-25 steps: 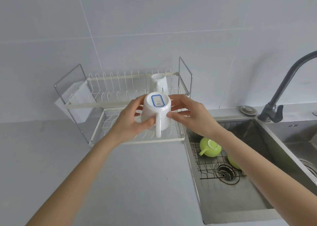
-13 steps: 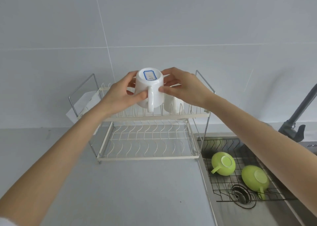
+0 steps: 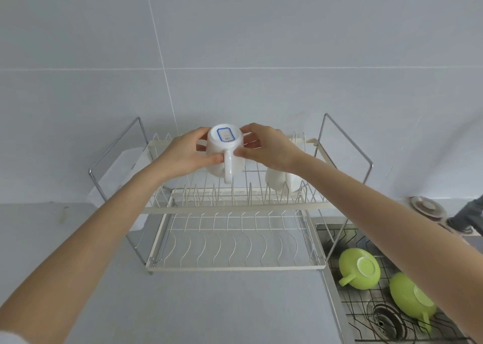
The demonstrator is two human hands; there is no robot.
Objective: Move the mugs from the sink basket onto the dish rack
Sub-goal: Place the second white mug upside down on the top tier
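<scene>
Grey wall tiles (image 3: 261, 43) rise behind a pale grey countertop (image 3: 209, 304) on which a two-tier wire dish rack (image 3: 235, 205) stands beside the sink (image 3: 339, 304). In the head view, a white mug (image 3: 222, 150) is held upside down over the rack's upper tier, its long axis roughly vertical, its base with a blue-bordered label tipped up toward the camera and its handle pointing toward the person. The left hand (image 3: 183, 155) and the right hand (image 3: 269, 147) are both clamped on its sides. Another white mug (image 3: 281, 181) sits on the upper tier to the right, partly hidden by the right wrist. Two green mugs (image 3: 359, 269) (image 3: 410, 302) lie inverted on the black wire sink basket (image 3: 350, 315), handles pointing toward the viewer.
</scene>
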